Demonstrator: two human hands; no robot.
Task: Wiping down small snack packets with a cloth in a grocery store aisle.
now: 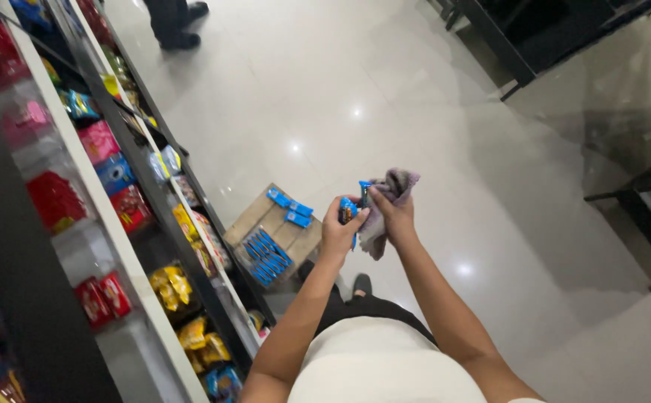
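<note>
My left hand (pixel 339 230) grips a small blue snack packet (pixel 349 210) in front of me, above the floor. My right hand (pixel 394 213) holds a grey cloth (pixel 385 201) bunched against the packet's right side; the cloth hangs down past my wrist. Both hands are close together and touching around the packet. Below them on the floor lies a flat brown cardboard box (pixel 269 224) with several more blue packets (pixel 266 257) laid on it.
A shop shelf unit (pixel 128 160) full of red, yellow and blue snack packets runs along the left. Another person's feet (pixel 176 30) stand at the top left. A dark table frame (pixel 643 201) is at the right, on a glossy white tile floor (pixel 415 97).
</note>
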